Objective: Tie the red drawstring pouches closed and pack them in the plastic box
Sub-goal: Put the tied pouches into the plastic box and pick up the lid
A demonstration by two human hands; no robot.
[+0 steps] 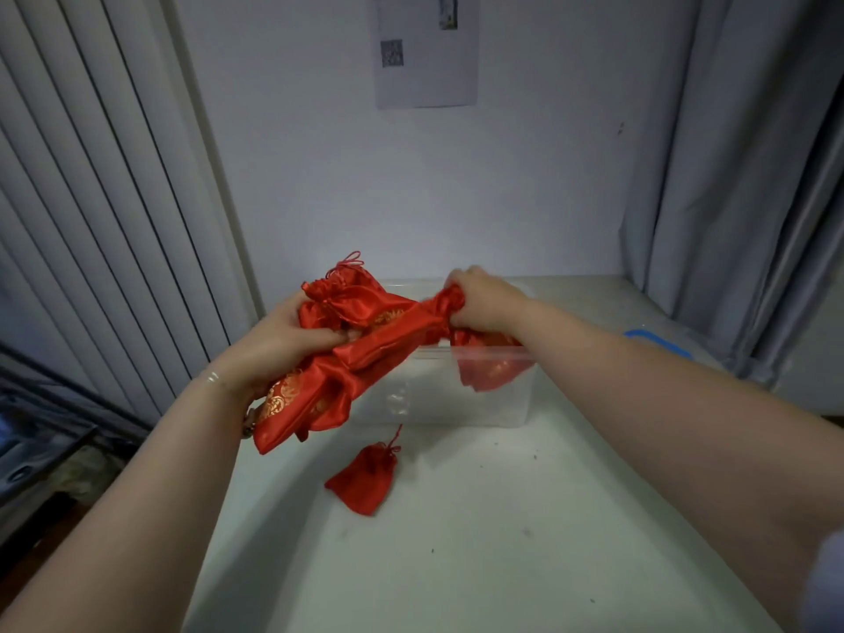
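Note:
A bundle of several red satin drawstring pouches (365,340) with gold print hangs in the air over the left rim of a clear plastic box (498,395). My left hand (278,344) grips the left side of the bundle. My right hand (484,303) grips the bunched right end of it, above the box. A piece of red cloth (493,367) shows through the box's wall, below my right hand. One small red pouch (365,477) with its cord drawn lies alone on the white table (502,541), in front of the box.
A blue-edged lid (657,342) lies on the table at the right, beside a grey curtain (730,175). White vertical slats (91,221) run along the left. The table's left edge drops to dark clutter (41,450). A paper sheet (424,48) hangs on the back wall.

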